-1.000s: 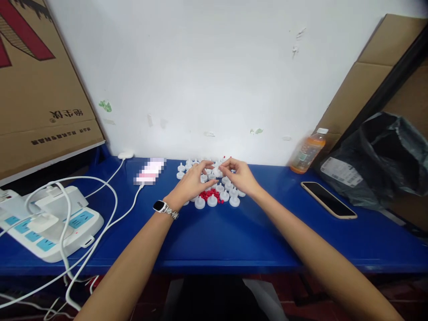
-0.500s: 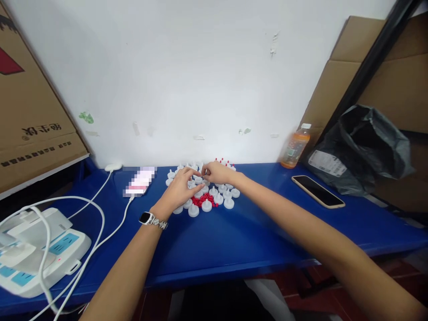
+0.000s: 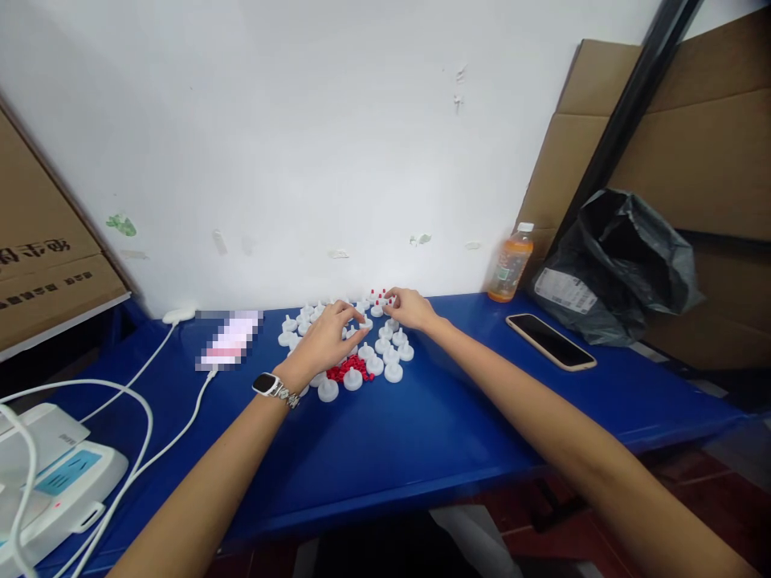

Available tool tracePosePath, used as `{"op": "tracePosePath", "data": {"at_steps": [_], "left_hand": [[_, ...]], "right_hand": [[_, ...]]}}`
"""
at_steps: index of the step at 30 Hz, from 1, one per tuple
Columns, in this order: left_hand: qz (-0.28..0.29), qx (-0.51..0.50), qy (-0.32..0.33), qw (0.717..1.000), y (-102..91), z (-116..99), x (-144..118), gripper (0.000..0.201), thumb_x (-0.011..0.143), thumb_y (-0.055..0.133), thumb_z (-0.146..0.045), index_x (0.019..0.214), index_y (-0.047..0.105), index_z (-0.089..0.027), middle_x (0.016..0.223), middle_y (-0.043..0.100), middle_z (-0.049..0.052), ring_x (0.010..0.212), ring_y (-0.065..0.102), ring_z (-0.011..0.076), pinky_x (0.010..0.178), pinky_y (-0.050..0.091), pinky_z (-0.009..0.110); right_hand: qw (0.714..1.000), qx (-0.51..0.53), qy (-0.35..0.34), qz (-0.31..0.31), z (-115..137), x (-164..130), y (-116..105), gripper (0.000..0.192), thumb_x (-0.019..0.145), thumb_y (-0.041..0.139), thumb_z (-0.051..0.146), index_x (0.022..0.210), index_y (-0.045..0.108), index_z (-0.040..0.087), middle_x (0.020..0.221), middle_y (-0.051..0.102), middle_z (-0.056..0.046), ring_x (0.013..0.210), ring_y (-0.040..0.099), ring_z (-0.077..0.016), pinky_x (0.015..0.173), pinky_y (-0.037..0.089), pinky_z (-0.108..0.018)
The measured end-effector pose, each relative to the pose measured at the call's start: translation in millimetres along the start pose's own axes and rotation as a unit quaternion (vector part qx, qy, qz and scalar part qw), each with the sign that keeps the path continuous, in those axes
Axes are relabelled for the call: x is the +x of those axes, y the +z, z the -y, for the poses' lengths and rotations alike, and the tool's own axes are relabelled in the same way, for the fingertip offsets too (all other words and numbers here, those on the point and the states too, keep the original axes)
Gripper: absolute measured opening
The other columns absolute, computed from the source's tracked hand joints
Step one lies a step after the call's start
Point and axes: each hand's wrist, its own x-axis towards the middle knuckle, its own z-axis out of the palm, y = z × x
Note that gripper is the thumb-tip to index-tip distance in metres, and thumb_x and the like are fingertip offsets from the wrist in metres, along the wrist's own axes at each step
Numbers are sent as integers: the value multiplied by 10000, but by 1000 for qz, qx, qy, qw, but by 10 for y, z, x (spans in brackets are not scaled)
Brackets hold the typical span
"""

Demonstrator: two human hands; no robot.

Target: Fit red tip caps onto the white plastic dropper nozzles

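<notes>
A cluster of small white plastic caps (image 3: 385,353) lies on the blue table (image 3: 434,433) near the wall, with a little heap of tiny red pieces (image 3: 348,368) at its front. Some caps at the back (image 3: 377,302) carry red tips. My left hand (image 3: 325,341), a watch on its wrist, rests over the left part of the cluster with fingers curled on the caps. My right hand (image 3: 409,307) reaches to the back of the cluster, its fingertips pinched at a red-tipped cap. What the fingers hold is too small to tell.
A phone on a white cable (image 3: 226,341) lies left of the caps, and a white power strip (image 3: 48,482) sits at the near left. Right of the caps are an orange drink bottle (image 3: 511,263), a dark phone (image 3: 551,341) and a black plastic bag (image 3: 620,269). Cardboard leans on both sides.
The view has swung to the right, so everything sits further left in the picture. My right hand has moved from the middle of the cluster to its back edge; my left hand stays on the caps.
</notes>
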Motion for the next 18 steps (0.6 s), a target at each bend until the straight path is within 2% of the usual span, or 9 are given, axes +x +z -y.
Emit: {"op": "tracePosePath", "data": {"at_steps": [3, 7, 9, 11, 15, 16, 18], "left_hand": [[-28, 0, 8, 1000, 40, -1, 47, 271, 948, 496, -452, 1039, 631, -236, 1140, 570, 67, 1074, 548, 250, 929, 467, 422], [-53, 13, 17, 998, 31, 58, -46, 254, 961, 484, -420, 1056, 625, -232, 1139, 572, 71, 1102, 541, 253, 965, 456, 428], [-50, 25, 19, 998, -2, 83, -121, 260, 963, 482, -416, 1085, 615, -229, 1129, 574, 74, 1097, 543, 255, 963, 458, 431], [-57, 31, 15, 998, -34, 83, -181, 289, 963, 486, -422, 1153, 584, -227, 1153, 571, 80, 1113, 541, 259, 964, 460, 434], [-61, 22, 22, 998, -52, 24, -229, 487, 942, 526, -476, 1353, 449, -226, 1258, 550, 105, 1153, 534, 270, 970, 461, 437], [-47, 14, 19, 999, -50, 7, -232, 485, 953, 506, -480, 1361, 443, -226, 1224, 569, 106, 1103, 558, 263, 936, 475, 431], [-17, 0, 10, 1000, -51, -17, -239, 427, 982, 444, -476, 1324, 480, -224, 1103, 610, 94, 984, 592, 247, 859, 492, 415]], "right_hand": [[998, -57, -17, 6, 120, 109, 41, 337, 860, 599, 409, 1151, 679, 259, 1006, 742, -52, 928, 662, -213, 766, 450, -292], [997, -71, -32, 4, 231, 180, 73, 165, 817, 620, 278, 950, 707, 231, 983, 743, -60, 915, 665, -227, 770, 450, -311], [999, -9, -44, -21, 263, 130, 81, 101, 813, 615, 252, 887, 673, 217, 933, 741, -50, 872, 662, -210, 747, 447, -300], [991, 112, -60, -51, 312, 8, 94, 89, 837, 601, 293, 853, 617, 206, 862, 732, -40, 799, 654, -187, 713, 448, -287], [922, 370, -100, -51, 482, -354, 138, 222, 890, 550, 418, 832, 497, 210, 747, 688, -23, 680, 624, -157, 649, 452, -269], [910, 396, -110, -48, 525, -439, 147, 243, 892, 548, 438, 830, 484, 211, 736, 672, -16, 672, 613, -153, 650, 452, -269], [908, 396, -127, -47, 593, -571, 154, 266, 898, 539, 462, 827, 478, 213, 717, 626, 3, 666, 582, -144, 657, 444, -268]]}}
